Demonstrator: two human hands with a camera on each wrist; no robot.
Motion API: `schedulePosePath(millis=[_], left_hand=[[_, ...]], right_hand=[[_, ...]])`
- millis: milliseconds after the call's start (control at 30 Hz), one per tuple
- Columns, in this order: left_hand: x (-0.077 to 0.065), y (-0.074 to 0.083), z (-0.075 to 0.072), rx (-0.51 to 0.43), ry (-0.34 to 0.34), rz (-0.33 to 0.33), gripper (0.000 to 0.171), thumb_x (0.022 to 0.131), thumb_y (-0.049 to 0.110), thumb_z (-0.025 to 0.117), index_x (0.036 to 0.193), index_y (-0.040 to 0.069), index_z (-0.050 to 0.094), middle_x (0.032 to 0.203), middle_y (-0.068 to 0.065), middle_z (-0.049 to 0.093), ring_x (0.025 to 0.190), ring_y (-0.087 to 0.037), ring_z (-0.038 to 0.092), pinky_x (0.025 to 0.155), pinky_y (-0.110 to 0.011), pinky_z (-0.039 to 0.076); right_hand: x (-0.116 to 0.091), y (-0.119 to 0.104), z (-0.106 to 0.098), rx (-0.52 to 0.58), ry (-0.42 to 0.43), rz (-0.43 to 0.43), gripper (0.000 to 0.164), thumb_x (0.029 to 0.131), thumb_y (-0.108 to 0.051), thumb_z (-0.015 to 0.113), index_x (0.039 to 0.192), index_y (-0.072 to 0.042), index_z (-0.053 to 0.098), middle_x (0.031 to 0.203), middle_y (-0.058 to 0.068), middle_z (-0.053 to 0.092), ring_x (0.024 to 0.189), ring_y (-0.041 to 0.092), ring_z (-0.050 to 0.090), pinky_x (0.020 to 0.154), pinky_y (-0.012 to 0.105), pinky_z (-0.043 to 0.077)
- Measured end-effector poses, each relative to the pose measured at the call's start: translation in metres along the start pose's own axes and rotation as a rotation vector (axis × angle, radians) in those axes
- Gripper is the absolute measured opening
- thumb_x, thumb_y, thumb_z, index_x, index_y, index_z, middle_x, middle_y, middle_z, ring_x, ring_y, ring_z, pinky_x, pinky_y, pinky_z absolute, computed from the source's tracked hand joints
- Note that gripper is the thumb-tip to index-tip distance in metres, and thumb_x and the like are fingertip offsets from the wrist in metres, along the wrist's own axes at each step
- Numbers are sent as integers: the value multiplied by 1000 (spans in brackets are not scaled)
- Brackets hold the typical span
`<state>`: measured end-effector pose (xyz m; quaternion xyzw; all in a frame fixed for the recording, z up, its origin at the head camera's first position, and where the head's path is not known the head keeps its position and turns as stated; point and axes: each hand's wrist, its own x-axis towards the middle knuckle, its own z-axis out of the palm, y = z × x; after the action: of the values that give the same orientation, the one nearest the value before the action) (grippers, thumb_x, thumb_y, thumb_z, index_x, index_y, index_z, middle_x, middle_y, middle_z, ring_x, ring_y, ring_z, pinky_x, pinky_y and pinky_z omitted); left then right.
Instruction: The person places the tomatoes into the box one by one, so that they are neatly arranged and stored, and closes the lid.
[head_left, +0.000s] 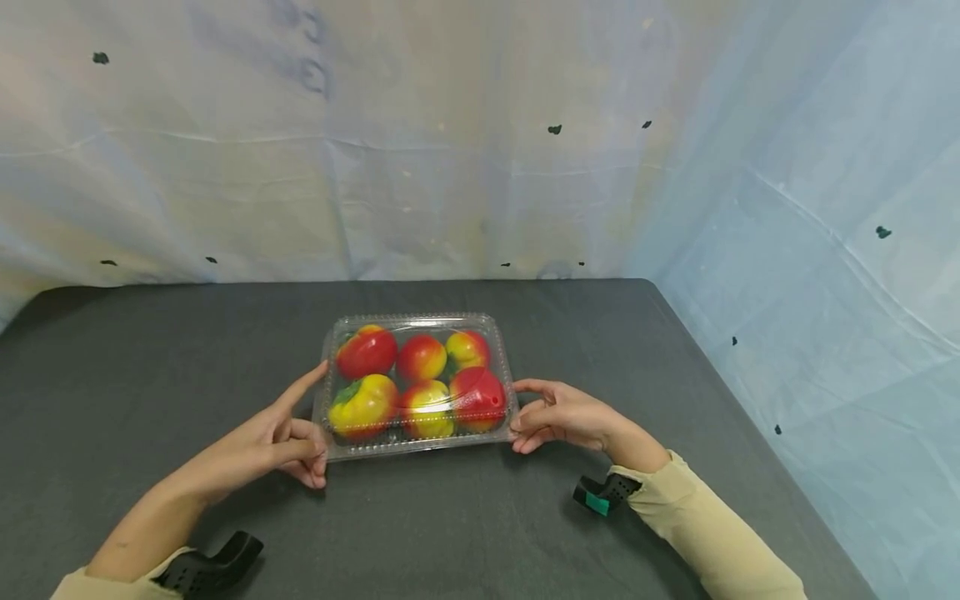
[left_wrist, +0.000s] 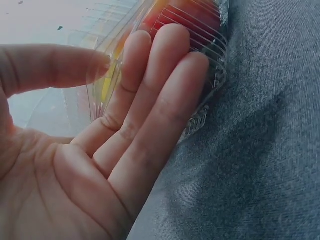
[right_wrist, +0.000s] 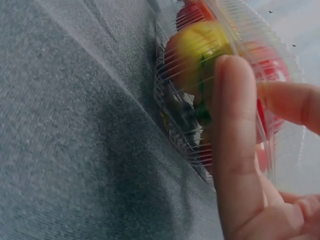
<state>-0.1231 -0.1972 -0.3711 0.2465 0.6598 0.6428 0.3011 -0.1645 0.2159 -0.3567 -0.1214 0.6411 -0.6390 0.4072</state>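
Note:
A clear plastic clamshell container [head_left: 420,451] with several red-and-yellow fruits [head_left: 422,358] inside stands near the middle of the dark table in the head view. Its lid is down. My left hand [head_left: 277,437] pinches the container's left front edge between thumb and fingers, the index finger pointing forward along the side. At the right front corner, my right hand [head_left: 566,417] pinches the rim with thumb and fingers. Both wrist views show the ridged plastic wall [right_wrist: 175,75] close behind the fingers. Whether the base touches the cloth all round cannot be told.
Dark grey cloth covers the table [head_left: 420,525]. A pale sheet [head_left: 420,200] with dark marks hangs behind it, and a bluish sheet [head_left: 847,275] runs along the right side. Black bands [head_left: 213,567] are strapped at both wrists.

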Motion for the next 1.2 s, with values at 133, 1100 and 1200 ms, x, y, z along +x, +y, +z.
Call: schedulePosePath(millis=[133, 1100, 1200], left_hand=[[0, 1, 1, -2, 15, -15, 89, 100, 6, 46, 150, 22, -26, 84, -14, 65, 77, -29, 69, 75, -46, 57], [-1, -4, -3, -27, 24, -9, 88, 100, 6, 45, 150, 24, -25, 86, -8, 67, 80, -25, 68, 77, -43, 57], [-3, -3, -4, 20, 51, 7, 85, 100, 6, 46, 152, 21, -19, 90, -8, 65, 86, -26, 67, 80, -40, 56]], right_hand=[[2, 3, -1, 13, -8, -9, 71, 94, -1, 53, 148, 4, 8, 91, 3, 71, 80, 13, 70, 76, 28, 57], [4, 10, -4, -87, -26, -119, 72, 95, -7, 56, 147, 8, 9, 91, -2, 71, 74, 8, 68, 74, 25, 56], [4, 9, -5, -127, 1, -108, 73, 94, -11, 58, 148, 8, 13, 92, -2, 71, 77, 9, 68, 74, 26, 56]])
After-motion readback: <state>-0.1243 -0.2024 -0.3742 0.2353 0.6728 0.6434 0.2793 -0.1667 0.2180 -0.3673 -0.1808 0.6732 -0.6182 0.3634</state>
